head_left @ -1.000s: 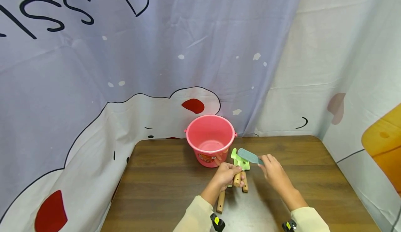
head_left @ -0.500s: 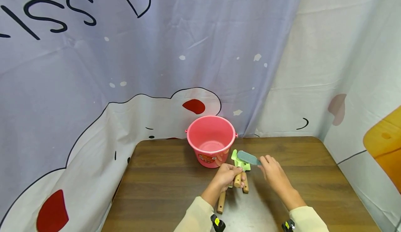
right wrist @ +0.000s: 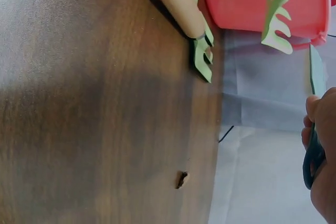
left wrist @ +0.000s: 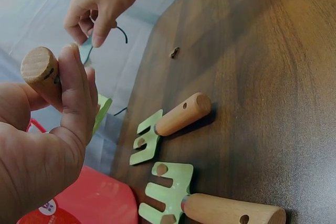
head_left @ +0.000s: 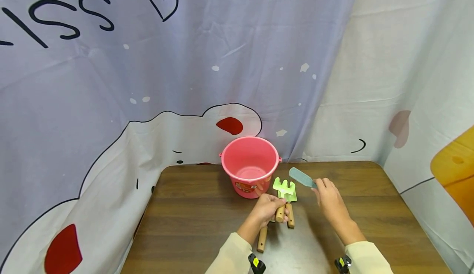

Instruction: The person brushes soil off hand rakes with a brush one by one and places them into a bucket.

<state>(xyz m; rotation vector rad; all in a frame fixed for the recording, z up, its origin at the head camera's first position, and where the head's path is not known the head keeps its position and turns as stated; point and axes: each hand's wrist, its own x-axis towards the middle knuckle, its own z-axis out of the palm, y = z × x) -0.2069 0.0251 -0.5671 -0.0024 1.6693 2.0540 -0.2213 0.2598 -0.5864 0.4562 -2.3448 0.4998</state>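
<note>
My left hand [head_left: 266, 208] grips the wooden handle of a small light-green hand rake [head_left: 283, 189] above the table, its tines pointing away from me. To the right of it, my right hand [head_left: 331, 202] holds a teal flat-headed brush-like tool [head_left: 300, 177] by its handle. The right wrist view shows the looped dark end of the tool's handle [right wrist: 313, 161] under the fingers. A gap separates the tool's head from the rake's tines. On the table below lie two more green rakes [left wrist: 148, 139] [left wrist: 173, 190] with wooden handles, partly covered by my left hand in the head view.
A pink bucket [head_left: 235, 181] stands at the back of the wooden table [head_left: 185, 208], just beyond the left hand. A small dark scrap [right wrist: 181, 179] lies on the table. Printed curtains [head_left: 185, 72] hang behind the table's far edge.
My right hand has moved right with the teal tool, whose head no longer overlaps the rake. The rake in my left hand has turned so its tines face up more. The bucket stays put.
</note>
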